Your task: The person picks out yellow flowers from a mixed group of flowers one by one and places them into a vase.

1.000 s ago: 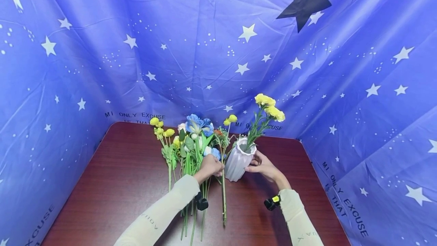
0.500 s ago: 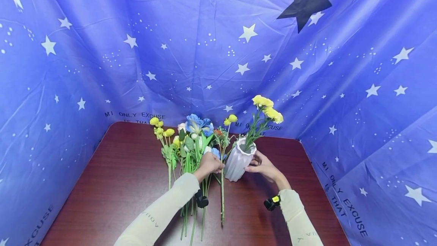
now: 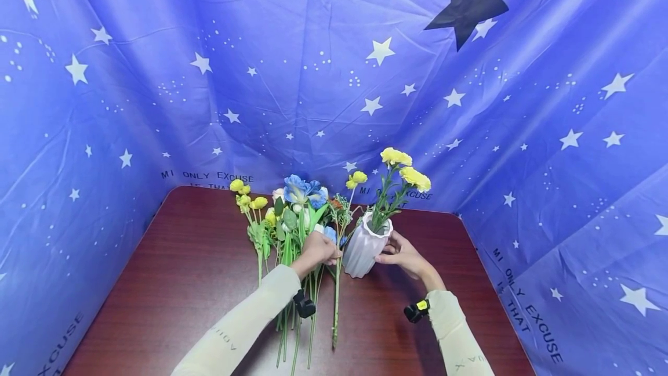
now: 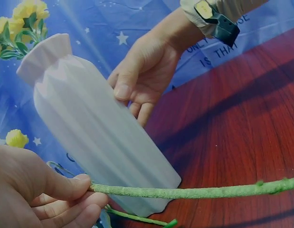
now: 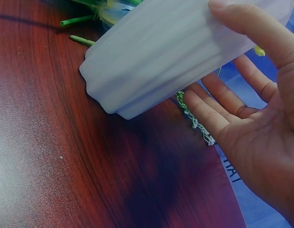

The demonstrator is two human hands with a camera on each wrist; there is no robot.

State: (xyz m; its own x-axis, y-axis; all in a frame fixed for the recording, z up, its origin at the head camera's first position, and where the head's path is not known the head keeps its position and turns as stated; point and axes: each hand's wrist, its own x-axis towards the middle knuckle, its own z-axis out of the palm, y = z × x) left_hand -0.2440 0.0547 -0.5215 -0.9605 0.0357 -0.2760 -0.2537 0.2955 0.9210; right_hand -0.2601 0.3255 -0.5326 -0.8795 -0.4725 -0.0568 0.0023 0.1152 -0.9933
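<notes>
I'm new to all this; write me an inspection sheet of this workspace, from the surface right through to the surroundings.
Surface: dark red table with a wood-grain look
Job's things: white vase with yellow flowers in it; loose flowers to its left
Clutter: nothing seen
Hands: left hand pinches a green stem; right hand holds the vase
Cables: nothing seen
Surroundings: blue cloth printed with pale stars and lettering
</notes>
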